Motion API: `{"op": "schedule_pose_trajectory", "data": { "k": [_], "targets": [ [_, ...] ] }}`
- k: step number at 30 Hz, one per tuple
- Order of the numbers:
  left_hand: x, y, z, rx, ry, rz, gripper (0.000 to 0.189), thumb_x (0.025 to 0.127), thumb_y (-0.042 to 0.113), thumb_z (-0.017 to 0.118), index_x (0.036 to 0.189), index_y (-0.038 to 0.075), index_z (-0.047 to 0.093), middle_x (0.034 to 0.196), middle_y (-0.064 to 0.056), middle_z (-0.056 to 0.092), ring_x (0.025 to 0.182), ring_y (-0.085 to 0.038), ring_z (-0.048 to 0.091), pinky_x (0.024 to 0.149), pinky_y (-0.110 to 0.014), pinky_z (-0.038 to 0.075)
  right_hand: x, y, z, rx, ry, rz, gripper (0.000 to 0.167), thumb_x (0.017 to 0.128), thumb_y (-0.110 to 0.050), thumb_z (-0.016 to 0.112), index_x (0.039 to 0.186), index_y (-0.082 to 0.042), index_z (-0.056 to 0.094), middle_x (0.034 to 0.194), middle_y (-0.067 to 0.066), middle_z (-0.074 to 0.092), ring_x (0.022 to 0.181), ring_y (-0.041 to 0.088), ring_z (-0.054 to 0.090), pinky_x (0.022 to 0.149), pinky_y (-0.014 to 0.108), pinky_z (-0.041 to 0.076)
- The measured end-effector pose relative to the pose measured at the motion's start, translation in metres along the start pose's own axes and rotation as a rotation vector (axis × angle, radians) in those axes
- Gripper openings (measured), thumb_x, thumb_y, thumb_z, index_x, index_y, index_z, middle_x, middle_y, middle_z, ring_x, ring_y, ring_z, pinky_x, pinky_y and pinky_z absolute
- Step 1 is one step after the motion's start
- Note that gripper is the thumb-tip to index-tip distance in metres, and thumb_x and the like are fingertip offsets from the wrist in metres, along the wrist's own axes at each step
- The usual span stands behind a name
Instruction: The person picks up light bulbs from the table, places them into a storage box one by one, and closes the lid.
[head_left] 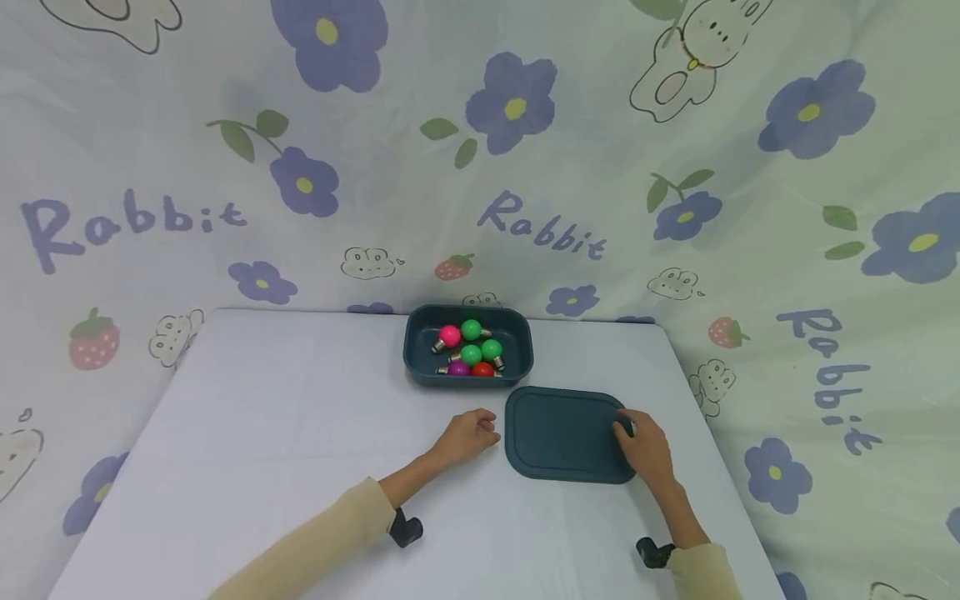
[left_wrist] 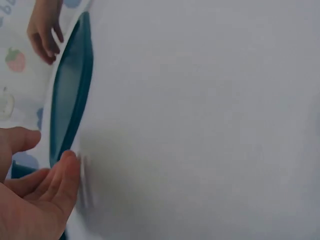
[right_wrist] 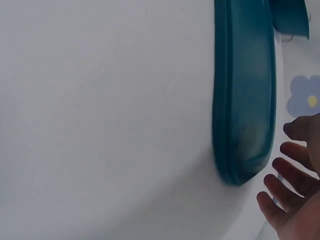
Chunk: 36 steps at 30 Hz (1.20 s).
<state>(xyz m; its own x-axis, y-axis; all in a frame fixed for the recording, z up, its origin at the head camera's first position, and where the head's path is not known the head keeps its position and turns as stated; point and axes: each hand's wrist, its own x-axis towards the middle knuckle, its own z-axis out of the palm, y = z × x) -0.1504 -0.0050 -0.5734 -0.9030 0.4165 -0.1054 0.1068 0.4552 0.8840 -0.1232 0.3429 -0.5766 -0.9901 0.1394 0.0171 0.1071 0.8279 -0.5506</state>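
A dark teal lid (head_left: 562, 437), rectangular with rounded corners, lies flat on the white table. My left hand (head_left: 462, 437) is just off its left edge, fingers loosely bent and holding nothing. At the lid's right end is my right hand (head_left: 648, 446), which overlaps that edge in the head view. In the right wrist view the fingers of this hand (right_wrist: 295, 182) are spread apart, with a gap between them and the lid (right_wrist: 250, 95). The left wrist view shows the lid (left_wrist: 72, 85) beyond the left fingertips.
Behind the lid stands a dark teal box (head_left: 416, 354) without a cover. Several small round light bulbs lie in it, among them a pink bulb (head_left: 449, 335), a purple bulb (head_left: 459, 368) and a red bulb (head_left: 482, 369). A flower-printed cloth (head_left: 405, 175) hangs behind the table.
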Motion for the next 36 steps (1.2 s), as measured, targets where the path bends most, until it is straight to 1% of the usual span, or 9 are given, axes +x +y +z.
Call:
{"op": "schedule_pose_trajectory", "data": {
  "k": [4, 7, 10, 14, 17, 22, 25, 30, 36],
  "targets": [
    [0.002, -0.002, 0.011, 0.034, 0.027, -0.003, 0.044, 0.089, 0.011, 0.071, 0.126, -0.011, 0.06, 0.106, -0.016, 0.068, 0.095, -0.028, 0.065, 0.084, -0.041, 0.056, -0.004, 0.015, -0.002, -0.037, -0.011, 0.092, 0.042, 0.099, -0.017, 0.058, 0.134, 0.007, 0.055, 0.136, 0.033, 0.051, 0.125, 0.05, 0.048, 0.098, 0.061, 0.044],
    [0.004, -0.001, 0.017, 0.056, 0.036, 0.005, 0.046, 0.088, 0.01, 0.071, 0.126, -0.013, 0.058, 0.103, -0.015, 0.065, 0.089, -0.024, 0.061, 0.079, -0.038, 0.055, -0.007, 0.024, -0.004, -0.055, -0.007, 0.143, 0.045, 0.099, -0.016, 0.058, 0.135, 0.01, 0.053, 0.132, 0.035, 0.053, 0.121, 0.05, 0.052, 0.095, 0.06, 0.047],
    [0.006, 0.001, 0.022, 0.083, 0.041, 0.017, 0.048, 0.087, 0.009, 0.072, 0.125, -0.016, 0.058, 0.096, -0.012, 0.061, 0.082, -0.019, 0.054, 0.073, -0.032, 0.052, -0.011, 0.029, -0.005, -0.05, 0.006, 0.161, 0.046, 0.098, -0.015, 0.058, 0.134, 0.012, 0.052, 0.124, 0.035, 0.056, 0.114, 0.049, 0.056, 0.09, 0.058, 0.05],
    [0.008, 0.003, 0.029, 0.133, 0.033, 0.021, 0.051, 0.087, 0.01, 0.073, 0.126, -0.018, 0.057, 0.09, -0.011, 0.054, 0.079, -0.017, 0.048, 0.068, -0.029, 0.046, -0.017, 0.03, -0.007, -0.027, 0.004, 0.147, 0.043, 0.097, -0.014, 0.06, 0.128, 0.015, 0.055, 0.109, 0.031, 0.061, 0.1, 0.044, 0.062, 0.079, 0.052, 0.055],
    [0.009, 0.005, 0.032, 0.19, 0.018, 0.018, 0.052, 0.087, 0.014, 0.072, 0.128, -0.015, 0.058, 0.09, -0.009, 0.051, 0.079, -0.017, 0.046, 0.065, -0.03, 0.045, -0.021, 0.028, -0.006, -0.005, -0.022, 0.115, 0.04, 0.096, -0.012, 0.061, 0.124, 0.017, 0.057, 0.101, 0.026, 0.062, 0.093, 0.039, 0.063, 0.073, 0.047, 0.056],
    [0.01, 0.008, 0.032, 0.254, -0.01, -0.001, 0.056, 0.088, 0.02, 0.072, 0.133, -0.01, 0.056, 0.096, -0.012, 0.052, 0.079, -0.019, 0.049, 0.063, -0.034, 0.049, -0.024, 0.028, -0.002, 0.007, -0.047, 0.08, 0.038, 0.096, -0.011, 0.061, 0.124, 0.016, 0.059, 0.097, 0.02, 0.061, 0.09, 0.034, 0.062, 0.072, 0.043, 0.056],
    [0.009, 0.009, 0.032, 0.25, -0.024, -0.003, 0.063, 0.088, 0.02, 0.074, 0.136, -0.013, 0.051, 0.103, -0.018, 0.052, 0.079, -0.02, 0.05, 0.066, -0.038, 0.052, -0.026, 0.029, -0.001, 0.006, -0.052, 0.079, 0.038, 0.096, -0.011, 0.061, 0.124, 0.015, 0.059, 0.099, 0.021, 0.062, 0.091, 0.034, 0.062, 0.073, 0.044, 0.056],
    [0.005, 0.01, 0.035, 0.251, -0.006, 0.034, 0.064, 0.087, 0.017, 0.073, 0.135, -0.017, 0.049, 0.106, -0.02, 0.05, 0.083, -0.02, 0.05, 0.073, -0.037, 0.053, -0.031, 0.029, -0.001, 0.018, -0.038, 0.084, 0.039, 0.096, -0.008, 0.061, 0.126, 0.016, 0.058, 0.102, 0.023, 0.061, 0.094, 0.036, 0.062, 0.073, 0.045, 0.057],
    [0.004, 0.013, 0.036, 0.195, 0.059, -0.006, 0.06, 0.083, 0.01, 0.077, 0.134, -0.014, 0.054, 0.112, -0.022, 0.055, 0.097, -0.027, 0.056, 0.079, -0.04, 0.053, -0.032, 0.027, -0.001, 0.052, -0.021, 0.085, 0.038, 0.095, -0.005, 0.062, 0.125, 0.016, 0.057, 0.102, 0.024, 0.061, 0.092, 0.036, 0.062, 0.072, 0.044, 0.057]
  ]
}}
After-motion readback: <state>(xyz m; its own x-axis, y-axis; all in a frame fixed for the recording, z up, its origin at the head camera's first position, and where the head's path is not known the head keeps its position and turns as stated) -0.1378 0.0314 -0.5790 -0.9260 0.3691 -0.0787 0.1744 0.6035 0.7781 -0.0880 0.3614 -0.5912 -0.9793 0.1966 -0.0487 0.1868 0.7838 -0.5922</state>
